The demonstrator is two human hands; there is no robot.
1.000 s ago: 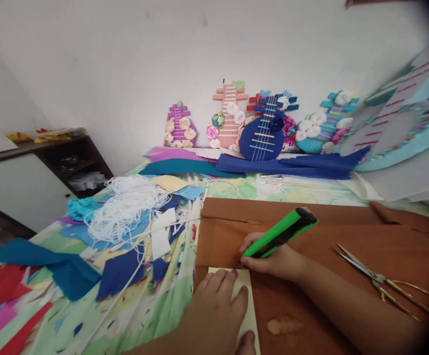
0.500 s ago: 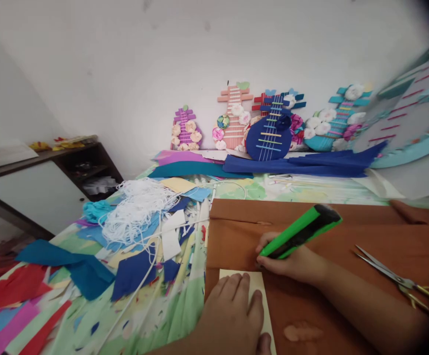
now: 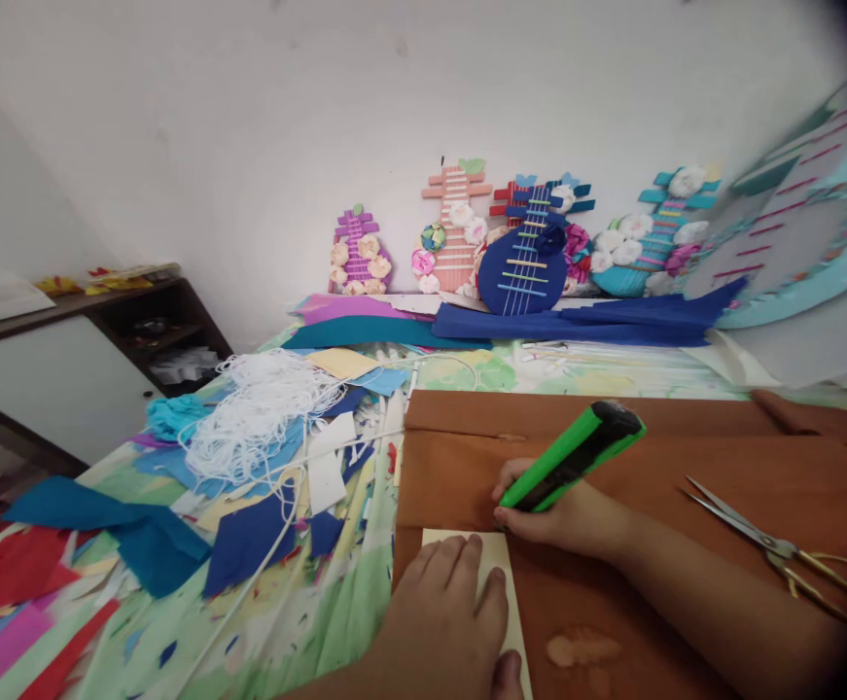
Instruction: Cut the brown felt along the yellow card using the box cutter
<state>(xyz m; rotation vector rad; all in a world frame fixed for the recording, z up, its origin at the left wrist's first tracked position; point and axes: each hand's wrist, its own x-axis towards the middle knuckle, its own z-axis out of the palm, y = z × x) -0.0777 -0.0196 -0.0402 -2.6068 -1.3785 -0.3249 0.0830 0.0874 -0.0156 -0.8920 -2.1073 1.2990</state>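
Note:
My right hand point(image 3: 565, 510) grips a thick green and black marker point(image 3: 565, 457), its tip hidden low by my fingers, near the top edge of a pale cream card strip point(image 3: 511, 603). That strip lies on a brown sheet point(image 3: 459, 457). Flat on the strip rests my left hand point(image 3: 444, 608), fingers stretched and slightly apart, pressing it against the sheet. To the right, a pair of scissors point(image 3: 773, 549) lies on the brown sheet with its blades slightly parted.
White cord point(image 3: 263, 413) is heaped on the left among coloured scraps, including a blue piece point(image 3: 248, 540). Along the wall stand decorated lute-shaped crafts, one dark blue point(image 3: 521, 267). Folded blue paper point(image 3: 583, 319) lies before them. A cabinet point(image 3: 65, 379) stands at far left.
The whole view has shifted slightly, so things appear a little further left. The marker stands somewhat more upright in my right hand. My left hand stays on the strip.

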